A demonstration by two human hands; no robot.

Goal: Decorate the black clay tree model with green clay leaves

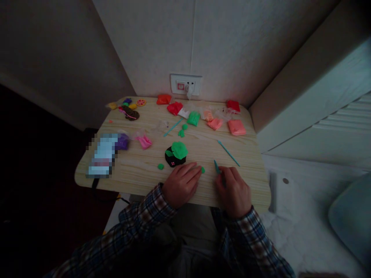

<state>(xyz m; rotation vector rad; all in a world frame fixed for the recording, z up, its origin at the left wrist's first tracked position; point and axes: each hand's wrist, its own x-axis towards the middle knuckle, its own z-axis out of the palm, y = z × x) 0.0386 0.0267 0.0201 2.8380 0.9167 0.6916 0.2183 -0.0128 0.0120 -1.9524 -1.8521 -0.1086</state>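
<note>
My left hand (pixel 182 183) rests on the small wooden table (pixel 139 175) near its front edge, fingers closed together, their tips touching a small green clay bit (pixel 203 169). My right hand (pixel 233 191) is closed around a teal modelling tool (pixel 216 166) whose tip points up and away from me. Just beyond my left hand stands a black clay figure (pixel 174 158) topped with a green clay piece (pixel 179 150). Another small green ball (pixel 160 166) lies to its left.
Bags of red, orange, pink and green clay (pixel 193 117) lie across the back of the table, with two more teal tools (pixel 228 153). A purple lump (pixel 123 142) and a pink piece (pixel 144 142) lie left. A wall socket (pixel 186 84) is behind; a white cabinet stands right.
</note>
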